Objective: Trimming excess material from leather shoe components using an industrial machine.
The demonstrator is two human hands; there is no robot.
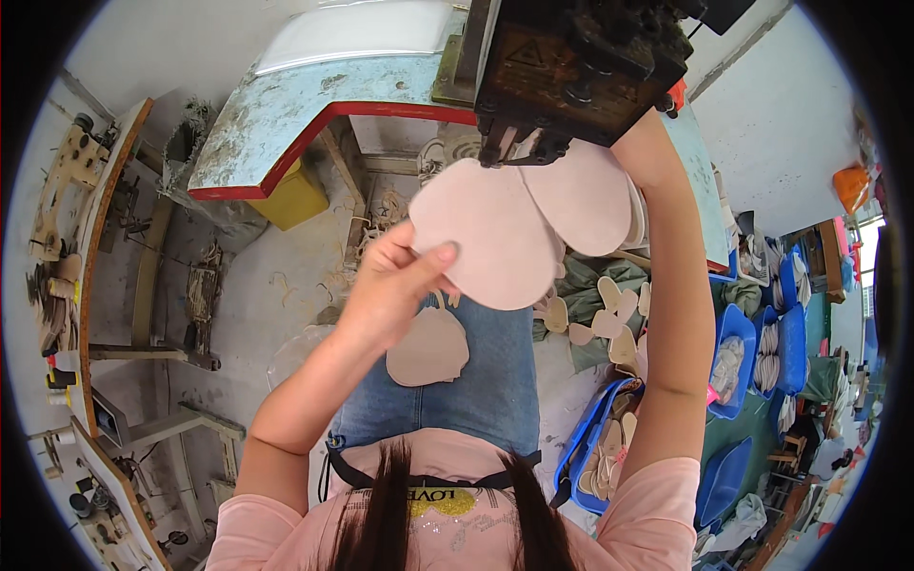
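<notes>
My left hand (405, 281) grips the lower left edge of a flat, pale pink insole-shaped piece (490, 233), its thumb on top. The piece's upper end lies beneath the head of a dark, oily machine (581, 76). Beside it, a second pale pink insole-shaped piece (583, 195) overlaps more layers at its right edge. My right hand (649, 143) reaches up by the machine's right side; its fingers are hidden behind the machine head and the pieces. Below my left hand, a small stack of beige pieces (427, 350) rests on my jeans.
A worn light-blue table (286, 128) with a red edge surrounds the machine. Loose sole-shaped pieces (609, 314) lie on green cloth at the right. A blue basket (566, 457) of pieces stands by my right side, with blue bins (733, 357) beyond. A yellow bin (293, 198) sits under the table.
</notes>
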